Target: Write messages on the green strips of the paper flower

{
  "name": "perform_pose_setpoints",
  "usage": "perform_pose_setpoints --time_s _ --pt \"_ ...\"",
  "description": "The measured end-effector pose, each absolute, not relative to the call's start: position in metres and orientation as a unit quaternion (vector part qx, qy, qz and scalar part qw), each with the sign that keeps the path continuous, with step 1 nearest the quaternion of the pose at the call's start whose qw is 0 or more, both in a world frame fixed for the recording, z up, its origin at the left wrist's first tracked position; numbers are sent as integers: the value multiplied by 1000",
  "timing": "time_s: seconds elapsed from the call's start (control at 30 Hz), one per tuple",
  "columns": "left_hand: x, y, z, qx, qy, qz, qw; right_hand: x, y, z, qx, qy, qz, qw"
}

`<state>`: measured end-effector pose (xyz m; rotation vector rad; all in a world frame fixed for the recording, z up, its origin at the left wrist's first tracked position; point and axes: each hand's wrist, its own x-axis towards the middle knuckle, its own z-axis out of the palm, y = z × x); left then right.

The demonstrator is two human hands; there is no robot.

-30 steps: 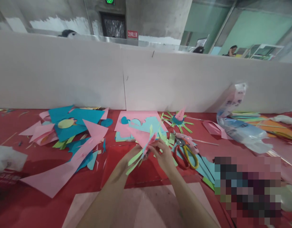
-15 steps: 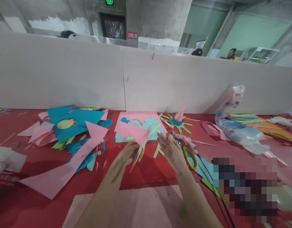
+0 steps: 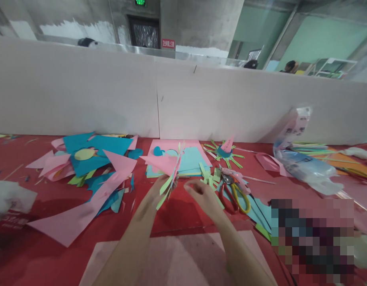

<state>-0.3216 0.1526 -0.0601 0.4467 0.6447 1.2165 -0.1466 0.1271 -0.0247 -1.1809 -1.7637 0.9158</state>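
Observation:
My left hand [image 3: 162, 188] is closed on a paper craft [image 3: 171, 171], a pink piece with pale green strips fanning out from it, now seen nearly edge-on. My right hand [image 3: 201, 194] hovers a short way to its right. Its thumb and fingers are curled towards each other, and anything between them is too small to make out. Pale green strips [image 3: 211, 177] lie just beyond the right hand. Behind the craft rests a stack of light blue and pink paper [image 3: 195, 157]. A similar craft with a pink cone, blue ring and green rays [image 3: 225, 151] sits at the back.
Scissors with red and yellow handles [image 3: 232, 194] and a pink glue gun [image 3: 235, 176] lie right of my right hand. Blue and pink scraps [image 3: 96, 153] heap at left. A clear plastic bag [image 3: 308, 167] is at right. A white partition [image 3: 111, 95] borders the red table.
The craft has turned from showing its pink face to nearly edge-on. My right hand has moved left and lower, its outstretched fingers now curled, uncovering more green strips and the scissors.

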Motion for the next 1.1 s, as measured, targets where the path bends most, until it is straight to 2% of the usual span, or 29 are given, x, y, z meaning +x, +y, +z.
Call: perform_pose_setpoints --time_s 0.1,0.27,0.33,0.53,0.63,0.97,1.1 --pt "-320 151 -61 197 297 555 751 -157 118 -30 -461 -763 309 332" --pt "-315 147 -56 189 310 554 749 -164 115 -41 -460 -793 255 307" --pt "-311 146 -50 190 320 554 744 -164 117 -41 -454 -787 265 322" --pt "-303 145 -32 204 334 568 724 -160 124 -29 -413 -711 334 461" --pt "-303 142 -26 209 331 575 718 -158 125 -25 -401 -672 371 500" --pt "-306 145 -29 208 327 593 706 -156 125 -25 -388 -573 526 495" --pt "-310 147 -35 218 327 596 700 -152 127 -26 -390 -559 547 487"
